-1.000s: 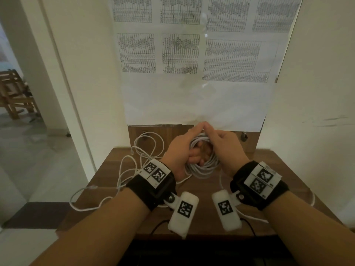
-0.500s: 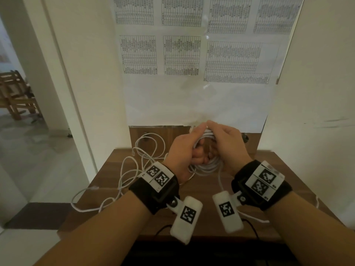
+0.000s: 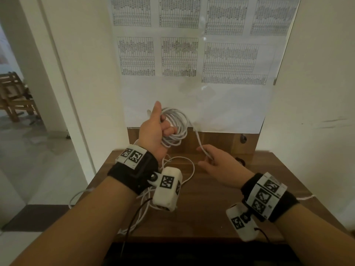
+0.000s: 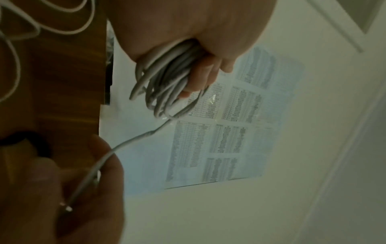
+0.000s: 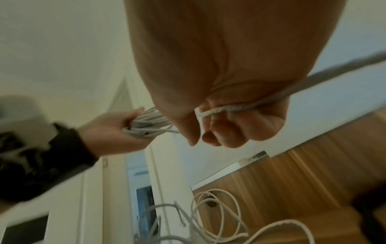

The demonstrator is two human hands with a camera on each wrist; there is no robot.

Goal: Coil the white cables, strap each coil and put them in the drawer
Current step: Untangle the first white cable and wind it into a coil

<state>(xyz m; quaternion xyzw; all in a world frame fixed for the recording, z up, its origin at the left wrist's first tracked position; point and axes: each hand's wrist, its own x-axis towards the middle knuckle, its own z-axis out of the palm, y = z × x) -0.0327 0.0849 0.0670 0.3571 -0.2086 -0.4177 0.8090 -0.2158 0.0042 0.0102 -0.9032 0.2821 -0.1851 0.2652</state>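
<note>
My left hand [image 3: 163,127] is raised above the back of the wooden table [image 3: 211,217] and grips a coil of white cable [image 3: 177,125] with curled fingers. The coil's tail [image 3: 198,141] runs down to my right hand [image 3: 206,160], which holds it between curled fingers just above the table. In the left wrist view the coil [image 4: 165,82] hangs from my fingers, and the tail ends in a metal connector [image 4: 66,208] in my right palm. A second white cable [image 3: 184,169] lies loose on the left of the table, partly under my left wrist.
The table stands in a niche, with a wall close on the right and paper sheets [image 3: 192,54] on the back wall. A small dark loop [image 3: 240,161] lies behind my right hand. A white cable end [image 3: 305,197] hangs over the right edge. At left are a doorway and a chair [image 3: 13,96].
My hands were together on the coil. The left hand has lifted the coil up and leftwards; the right hand has come away down and to the right, holding the tail.
</note>
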